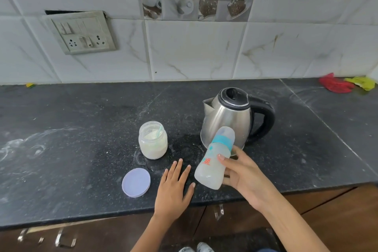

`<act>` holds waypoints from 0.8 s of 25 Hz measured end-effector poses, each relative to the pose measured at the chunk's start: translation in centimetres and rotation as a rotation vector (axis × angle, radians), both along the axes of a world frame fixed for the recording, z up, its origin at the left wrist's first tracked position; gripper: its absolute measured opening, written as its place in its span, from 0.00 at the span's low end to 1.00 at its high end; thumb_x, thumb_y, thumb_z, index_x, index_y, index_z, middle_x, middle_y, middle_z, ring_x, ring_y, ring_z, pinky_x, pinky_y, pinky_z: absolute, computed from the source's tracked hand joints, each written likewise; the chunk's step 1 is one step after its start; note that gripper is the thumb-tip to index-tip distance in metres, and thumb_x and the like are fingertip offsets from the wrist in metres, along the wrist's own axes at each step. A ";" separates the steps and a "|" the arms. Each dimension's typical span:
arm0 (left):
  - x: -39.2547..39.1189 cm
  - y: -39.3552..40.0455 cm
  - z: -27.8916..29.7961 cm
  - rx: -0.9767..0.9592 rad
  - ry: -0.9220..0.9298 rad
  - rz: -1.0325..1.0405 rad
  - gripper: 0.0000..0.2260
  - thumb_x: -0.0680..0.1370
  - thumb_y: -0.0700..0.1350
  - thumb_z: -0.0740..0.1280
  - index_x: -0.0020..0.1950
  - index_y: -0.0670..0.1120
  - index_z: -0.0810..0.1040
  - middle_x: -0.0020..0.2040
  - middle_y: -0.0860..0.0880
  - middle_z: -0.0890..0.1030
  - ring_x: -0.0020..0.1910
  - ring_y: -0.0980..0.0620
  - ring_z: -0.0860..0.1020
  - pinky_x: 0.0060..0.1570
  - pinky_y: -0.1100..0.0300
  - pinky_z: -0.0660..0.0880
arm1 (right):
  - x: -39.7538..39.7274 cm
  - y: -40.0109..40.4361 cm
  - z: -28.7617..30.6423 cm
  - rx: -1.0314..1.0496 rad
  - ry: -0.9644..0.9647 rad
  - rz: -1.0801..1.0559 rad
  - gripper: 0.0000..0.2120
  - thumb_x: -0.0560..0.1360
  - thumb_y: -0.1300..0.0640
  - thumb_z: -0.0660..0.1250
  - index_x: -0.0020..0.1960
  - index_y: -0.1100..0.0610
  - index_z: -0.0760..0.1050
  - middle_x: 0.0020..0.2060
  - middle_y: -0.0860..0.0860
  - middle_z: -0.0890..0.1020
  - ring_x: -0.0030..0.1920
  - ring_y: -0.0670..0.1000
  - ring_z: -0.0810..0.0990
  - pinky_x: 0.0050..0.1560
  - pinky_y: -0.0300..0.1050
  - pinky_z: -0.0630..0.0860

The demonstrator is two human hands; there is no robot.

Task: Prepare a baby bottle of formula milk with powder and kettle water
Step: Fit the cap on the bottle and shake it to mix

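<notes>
My right hand [241,174] grips a capped baby bottle [214,157] with a teal ring, tilted with its top toward the kettle and held just above the counter; milky liquid shows inside. My left hand [173,186] lies flat on the black counter [81,149], fingers spread, holding nothing. A steel kettle [229,116] with a black lid and handle stands right behind the bottle. To the left, an open jar of white powder [153,141] holds a teal scoop [159,130]. The jar's pale lid [136,182] lies flat beside my left hand.
A tiled wall with a switch and socket panel [81,32] rises behind the counter. Red and yellow cloths [347,85] lie at the far right corner. Brown cabinet fronts with metal handles [61,239] run below the counter edge.
</notes>
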State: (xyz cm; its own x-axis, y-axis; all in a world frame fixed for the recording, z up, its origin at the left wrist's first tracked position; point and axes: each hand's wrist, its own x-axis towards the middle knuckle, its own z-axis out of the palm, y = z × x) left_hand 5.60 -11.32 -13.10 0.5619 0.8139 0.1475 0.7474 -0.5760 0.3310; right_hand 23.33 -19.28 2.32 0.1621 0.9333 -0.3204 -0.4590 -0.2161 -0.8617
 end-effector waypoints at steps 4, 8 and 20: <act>-0.2 0.0 0.0 0.016 -0.049 0.000 0.25 0.80 0.59 0.51 0.76 0.53 0.62 0.78 0.50 0.55 0.78 0.49 0.53 0.75 0.52 0.51 | -0.1 0.9 0.7 0.202 -0.151 -0.169 0.46 0.65 0.61 0.75 0.73 0.35 0.57 0.54 0.50 0.83 0.55 0.52 0.84 0.42 0.53 0.83; 0.0 -0.4 0.3 -0.063 -0.314 -0.006 0.26 0.76 0.51 0.65 0.72 0.51 0.63 0.70 0.44 0.71 0.68 0.42 0.71 0.66 0.44 0.68 | -3.3 0.5 -0.1 0.164 -0.091 0.007 0.41 0.64 0.57 0.81 0.65 0.29 0.64 0.52 0.52 0.84 0.56 0.57 0.84 0.41 0.60 0.82; -0.3 0.3 -0.7 0.027 -0.086 0.011 0.24 0.80 0.58 0.54 0.73 0.51 0.67 0.76 0.48 0.63 0.76 0.47 0.61 0.73 0.49 0.58 | -1.5 1.7 0.4 0.237 0.090 -0.274 0.34 0.68 0.57 0.75 0.69 0.40 0.66 0.59 0.55 0.81 0.54 0.57 0.85 0.41 0.59 0.83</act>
